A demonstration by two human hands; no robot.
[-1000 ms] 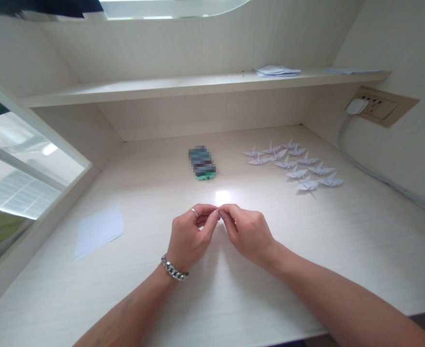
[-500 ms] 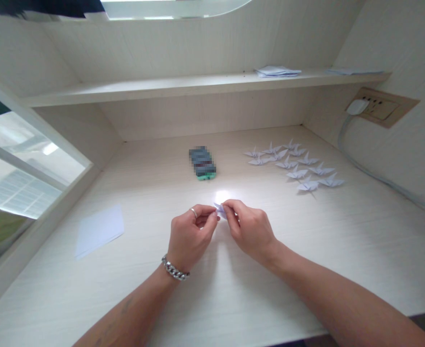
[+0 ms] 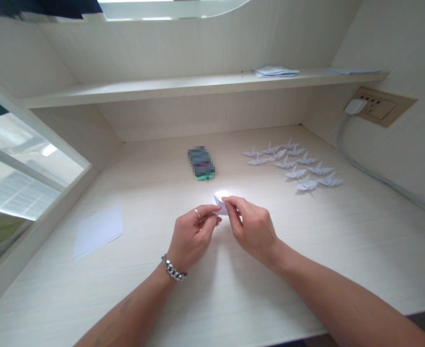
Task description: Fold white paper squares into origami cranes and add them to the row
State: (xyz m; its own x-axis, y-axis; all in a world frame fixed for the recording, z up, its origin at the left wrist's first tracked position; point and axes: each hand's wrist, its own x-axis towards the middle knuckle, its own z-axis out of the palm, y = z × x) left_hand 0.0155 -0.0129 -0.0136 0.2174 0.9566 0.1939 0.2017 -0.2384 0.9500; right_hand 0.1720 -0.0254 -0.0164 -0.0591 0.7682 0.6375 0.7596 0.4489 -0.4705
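Between my two hands is a small piece of folded white paper, partly covered by the fingers. My left hand, with a ring and a chain bracelet, pinches its lower left side. On the right side, the thumb and forefinger of my right hand grip it near the top. Several folded paper cranes stand in a group beyond my right hand. A flat stack of white paper sheets lies to the left of my left hand.
A pixelated dark object with a green end lies on the desk beyond my hands. Folded papers rest on the shelf above. A white plug sits in the wall socket, its cable running along the right side.
The folded paper has been turned and shows a larger, more upright face. My left fingers have shifted slightly right and lower on it; my right fingertips have moved a little up.
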